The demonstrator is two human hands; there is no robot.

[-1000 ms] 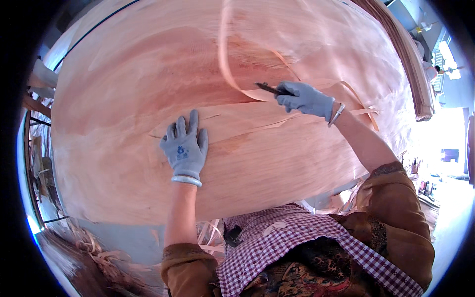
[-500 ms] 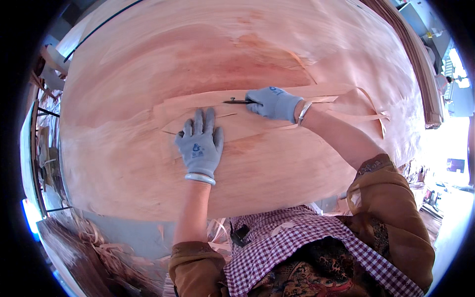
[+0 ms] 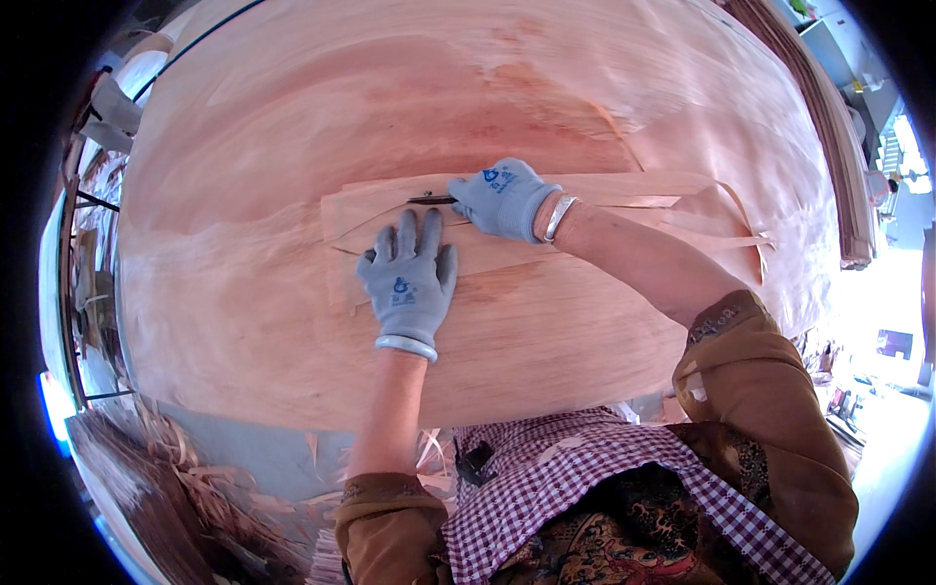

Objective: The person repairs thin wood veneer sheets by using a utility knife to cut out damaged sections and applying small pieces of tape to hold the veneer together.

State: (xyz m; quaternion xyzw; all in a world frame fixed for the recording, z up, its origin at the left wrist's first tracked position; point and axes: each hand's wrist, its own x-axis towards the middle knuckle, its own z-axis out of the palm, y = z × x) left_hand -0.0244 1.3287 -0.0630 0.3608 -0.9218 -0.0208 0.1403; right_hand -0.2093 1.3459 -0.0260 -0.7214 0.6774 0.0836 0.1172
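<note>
My left hand (image 3: 406, 283), in a grey glove, lies open and flat on a pale veneer piece (image 3: 612, 189) that rests on a large pinkish wood veneer sheet (image 3: 244, 292). My right hand (image 3: 499, 200), also gloved, is closed on a slim dark cutting knife (image 3: 426, 200), held low along the piece just above and right of my left fingertips. Thin slits or cut edges run across the piece. A narrow curled veneer strip (image 3: 743, 214) lies to the right of my right hand. What is under my left palm is hidden.
A stack of long brown veneer (image 3: 838, 156) runs along the right edge. A black metal frame (image 3: 93, 200) stands at the left. Veneer scraps (image 3: 195, 458) and dark boards (image 3: 132, 497) lie below the near edge. My checked apron (image 3: 575, 468) is at the bottom.
My right hand with the knife has moved leftward and come down along the piece toward my left hand. A long strip that stood curved above the sheet no longer shows there.
</note>
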